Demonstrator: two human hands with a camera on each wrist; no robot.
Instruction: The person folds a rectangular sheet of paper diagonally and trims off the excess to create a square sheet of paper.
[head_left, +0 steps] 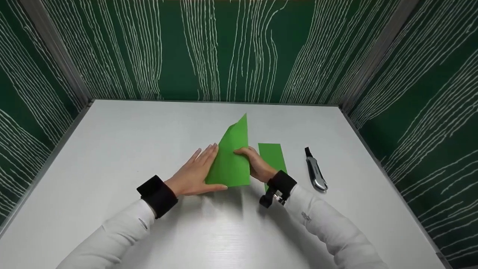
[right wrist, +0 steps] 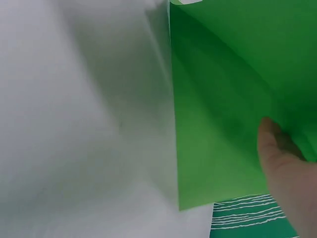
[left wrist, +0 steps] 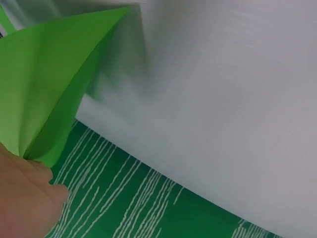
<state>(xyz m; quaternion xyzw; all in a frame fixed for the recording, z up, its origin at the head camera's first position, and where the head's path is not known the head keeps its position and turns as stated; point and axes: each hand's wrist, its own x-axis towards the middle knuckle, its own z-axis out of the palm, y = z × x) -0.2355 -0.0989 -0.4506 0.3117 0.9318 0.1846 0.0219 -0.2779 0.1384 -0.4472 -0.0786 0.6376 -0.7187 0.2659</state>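
Note:
A green sheet of paper (head_left: 233, 157) stands bent and raised off the table between both hands, its pointed corner up. My right hand (head_left: 259, 164) pinches its right edge, thumb on the near face and the other fingers behind. In the right wrist view the thumb (right wrist: 277, 153) lies against the sheet's broad green face. Along the left edge, my left hand (head_left: 196, 170) rests against the paper with fingers straight and thumb stretched out along the bottom. The left wrist view shows the paper (left wrist: 44, 74) curving over into a fold beside that hand (left wrist: 29, 198).
A smaller green paper strip (head_left: 272, 155) lies on the white table (head_left: 149, 123), partly behind the right hand and wrist. Farther right lies a grey utility knife (head_left: 315, 170) with a black tip. Green walls with white wavy lines (head_left: 242, 48) enclose the table's back and sides.

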